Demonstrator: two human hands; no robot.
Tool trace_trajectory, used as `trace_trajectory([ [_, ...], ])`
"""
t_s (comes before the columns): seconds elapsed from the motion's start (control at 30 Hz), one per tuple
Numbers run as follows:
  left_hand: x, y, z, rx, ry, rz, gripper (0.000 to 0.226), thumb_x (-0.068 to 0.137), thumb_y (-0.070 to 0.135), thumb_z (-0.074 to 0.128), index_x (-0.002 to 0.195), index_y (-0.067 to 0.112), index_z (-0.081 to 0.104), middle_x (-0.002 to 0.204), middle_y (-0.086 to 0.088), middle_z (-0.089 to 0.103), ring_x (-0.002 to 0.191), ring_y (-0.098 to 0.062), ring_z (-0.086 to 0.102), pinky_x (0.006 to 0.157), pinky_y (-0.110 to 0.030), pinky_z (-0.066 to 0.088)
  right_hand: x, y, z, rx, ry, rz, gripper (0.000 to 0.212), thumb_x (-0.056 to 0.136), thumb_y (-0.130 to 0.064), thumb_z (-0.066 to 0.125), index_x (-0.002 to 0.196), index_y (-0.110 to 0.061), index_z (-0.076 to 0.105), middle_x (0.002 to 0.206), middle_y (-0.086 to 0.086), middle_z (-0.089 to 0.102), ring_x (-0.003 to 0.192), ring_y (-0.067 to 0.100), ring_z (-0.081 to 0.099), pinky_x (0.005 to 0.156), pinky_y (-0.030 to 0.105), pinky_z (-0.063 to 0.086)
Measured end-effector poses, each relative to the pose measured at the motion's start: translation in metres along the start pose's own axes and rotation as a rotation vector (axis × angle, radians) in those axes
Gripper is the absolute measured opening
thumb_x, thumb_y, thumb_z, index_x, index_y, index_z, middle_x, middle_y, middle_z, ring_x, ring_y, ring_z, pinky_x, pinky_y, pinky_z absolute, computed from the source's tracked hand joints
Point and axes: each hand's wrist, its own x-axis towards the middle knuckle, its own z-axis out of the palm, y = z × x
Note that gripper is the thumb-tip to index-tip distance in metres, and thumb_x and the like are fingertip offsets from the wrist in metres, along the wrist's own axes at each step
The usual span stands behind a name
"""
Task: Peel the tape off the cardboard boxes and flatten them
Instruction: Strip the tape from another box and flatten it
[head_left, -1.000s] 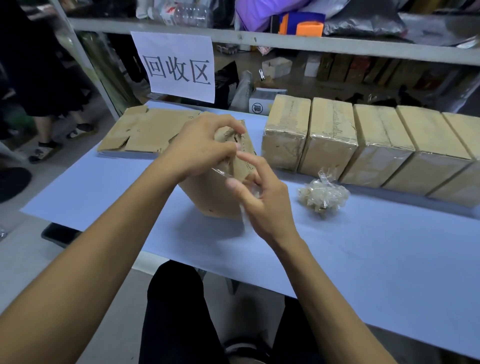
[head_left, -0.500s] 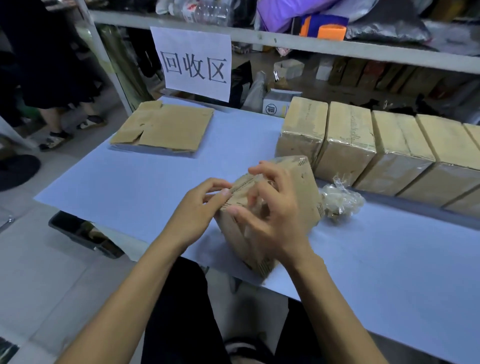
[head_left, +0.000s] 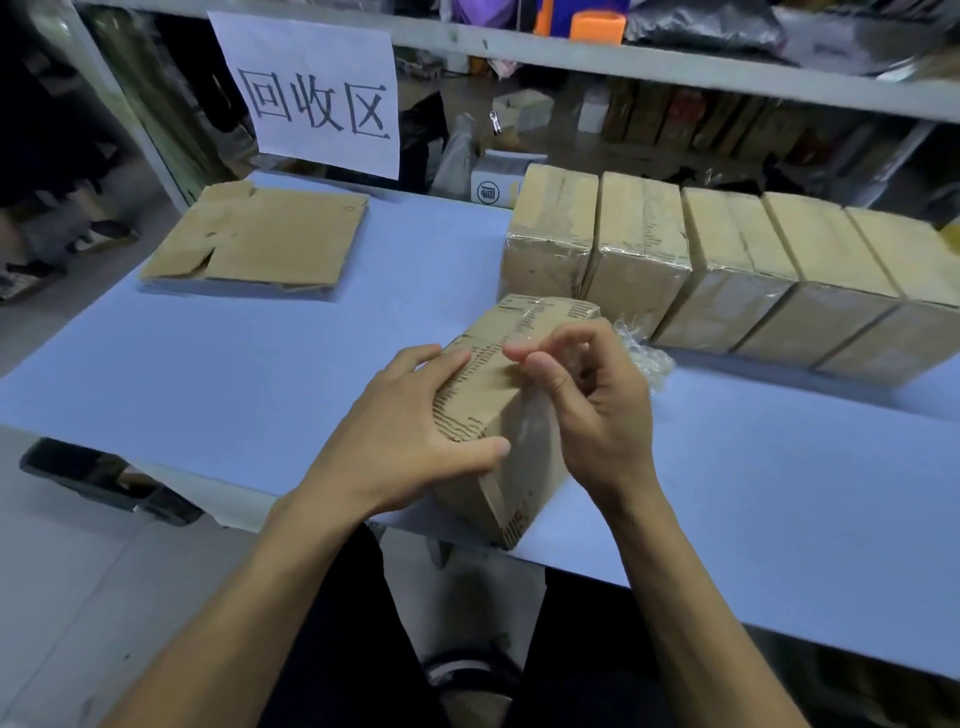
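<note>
A taped brown cardboard box (head_left: 514, 415) lies tilted at the near edge of the blue table (head_left: 260, 374). My left hand (head_left: 415, 441) grips its left side, fingers over the top and thumb on the near face. My right hand (head_left: 587, 410) pinches clear tape on the box's top edge between thumb and forefinger. Behind it stands a row of several taped boxes (head_left: 727, 275). A ball of peeled tape (head_left: 644, 358) lies just right of my right hand, partly hidden.
Flattened cardboard (head_left: 260, 239) lies at the table's far left under a white paper sign (head_left: 311, 93) with black characters. A cluttered shelf rack (head_left: 675, 57) runs behind the table. A person's legs (head_left: 62, 208) stand at the far left.
The box came down from in front of me to the table's near edge. My left hand shifted to its side and my right hand moved onto the tape on top.
</note>
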Motion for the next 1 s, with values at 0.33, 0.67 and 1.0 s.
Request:
trace_trajectory([
  [0.33,-0.004,-0.026,-0.060,0.311,-0.203,0.117,0.085,0.054,0.059,0.060,0.136,0.054,0.040,0.158,0.015,0.021,0.146,-0.010,0.017,0.119,-0.044,0.023,0.045,0.011,-0.028,-0.518,-0.281,0.185,0.049,0.073,-0.057,0.078,0.114,-0.033,0.065,0.101,-0.010,0.051,0.089,-0.002,0.052,0.077,0.008,0.037],
  [0.67,0.023,-0.015,-0.021,0.382,-0.006,0.162,0.082,0.047,0.085,0.051,0.121,0.050,0.053,0.144,0.008,0.043,0.135,-0.018,0.037,0.115,-0.044,0.019,0.035,0.023,-0.024,-0.059,-0.127,0.380,0.014,0.088,0.005,0.065,0.083,-0.008,0.066,0.104,0.004,0.073,0.064,0.007,0.060,0.061,0.023,0.047],
  [1.0,0.034,-0.022,-0.036,0.364,-0.175,0.182,0.075,0.067,0.038,0.053,0.141,0.047,0.046,0.164,0.012,0.017,0.152,-0.009,0.008,0.123,-0.047,-0.002,0.018,0.017,-0.021,-0.555,-0.556,-0.156,0.030,0.087,-0.008,0.053,0.101,-0.025,0.072,0.108,-0.014,0.063,0.096,0.020,0.049,0.090,0.024,0.038],
])
